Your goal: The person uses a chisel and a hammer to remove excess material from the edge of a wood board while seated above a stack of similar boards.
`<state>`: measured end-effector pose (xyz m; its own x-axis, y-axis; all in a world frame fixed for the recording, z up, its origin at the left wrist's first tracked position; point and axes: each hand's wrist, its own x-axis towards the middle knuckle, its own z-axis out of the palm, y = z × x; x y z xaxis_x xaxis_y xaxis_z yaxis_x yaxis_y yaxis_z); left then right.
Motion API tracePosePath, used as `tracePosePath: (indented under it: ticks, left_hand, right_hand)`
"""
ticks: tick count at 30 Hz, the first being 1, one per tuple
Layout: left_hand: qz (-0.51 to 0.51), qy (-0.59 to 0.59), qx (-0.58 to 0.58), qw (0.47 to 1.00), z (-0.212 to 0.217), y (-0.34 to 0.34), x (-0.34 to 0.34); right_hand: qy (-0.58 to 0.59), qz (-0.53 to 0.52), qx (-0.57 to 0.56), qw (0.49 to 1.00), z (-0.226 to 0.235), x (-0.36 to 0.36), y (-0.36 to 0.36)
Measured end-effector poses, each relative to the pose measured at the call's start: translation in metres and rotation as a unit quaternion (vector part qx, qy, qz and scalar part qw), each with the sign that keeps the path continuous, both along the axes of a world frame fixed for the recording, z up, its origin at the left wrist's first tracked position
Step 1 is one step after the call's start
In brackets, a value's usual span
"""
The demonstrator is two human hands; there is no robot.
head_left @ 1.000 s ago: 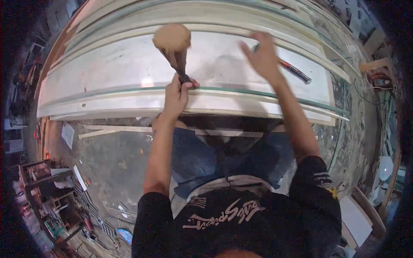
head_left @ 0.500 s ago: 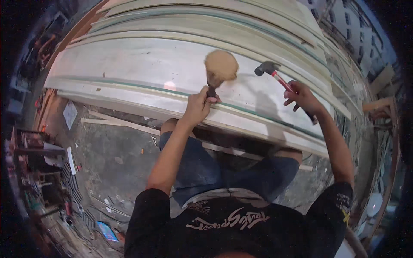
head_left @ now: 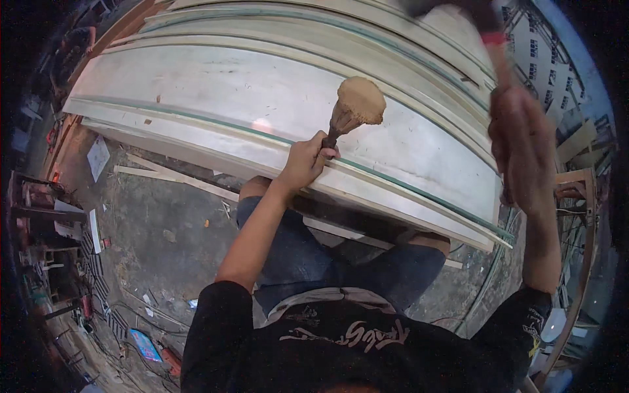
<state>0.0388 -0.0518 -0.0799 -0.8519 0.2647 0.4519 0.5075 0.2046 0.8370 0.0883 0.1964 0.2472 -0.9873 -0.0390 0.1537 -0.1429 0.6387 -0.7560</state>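
My left hand (head_left: 305, 164) is closed around the slim dark lower end of a brown, funnel-shaped piece (head_left: 359, 103) that flares to a broad, round tan face. The piece is tilted above the near edge of a long white board (head_left: 216, 88), so whether its lower tip touches the board is hidden by my fingers. High on the right, my right hand (head_left: 522, 144) grips a hammer (head_left: 486, 18) by its handle. The dark hammer head is blurred and partly cut off at the top edge of the view, well apart from the brown piece.
More long pale boards (head_left: 288, 29) lie stacked beyond. Below their near edge, wood strips (head_left: 167, 173) rest on the grey floor (head_left: 170, 229) among scraps. A wooden frame (head_left: 583, 187) stands at right; cluttered items (head_left: 59, 249) line the left.
My right hand has raised the hammer from above the board toward the upper right. The brown piece in my left hand has shifted slightly right and tilted, and the view has moved a little.
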Motion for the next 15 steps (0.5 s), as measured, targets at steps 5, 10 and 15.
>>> tracePosePath:
  ticks: [5, 10, 15]
  left_hand:
    - [0.020, -0.013, 0.005, 1.000, -0.004, 0.003, 0.001]
    - [0.027, 0.023, -0.002, 0.999, -0.006, 0.002, -0.001]
    - [0.018, 0.007, -0.019, 1.000, -0.004, 0.000, -0.001]
  right_hand:
    - [0.007, 0.128, 0.312, 0.941, -0.017, 0.000, 0.003]
    - [0.070, 0.040, 0.061, 0.995, -0.019, 0.001, 0.011]
    - [-0.031, 0.076, 0.272, 0.959, -0.016, 0.009, -0.004]
